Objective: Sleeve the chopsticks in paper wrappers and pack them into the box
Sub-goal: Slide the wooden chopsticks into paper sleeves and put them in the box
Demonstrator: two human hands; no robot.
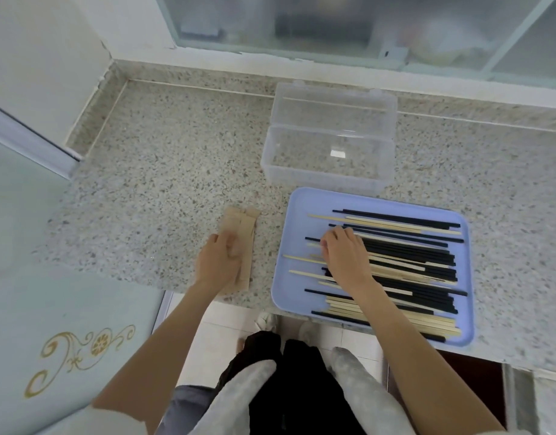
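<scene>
While the chopsticks point(405, 265) are lying jumbled, black and pale mixed, on the tray point(301, 202), you are reaching in with your right hand point(345, 255), fingers curled down onto the pile; I cannot tell whether it is gripping any, so try picking one matched pair by its near ends. Your left hand point(220, 259) is gripping the wrappers point(243, 224) on the counter point(163, 183); thumb one open, with the box point(328, 158) sitting empty just beyond the tray.
</scene>
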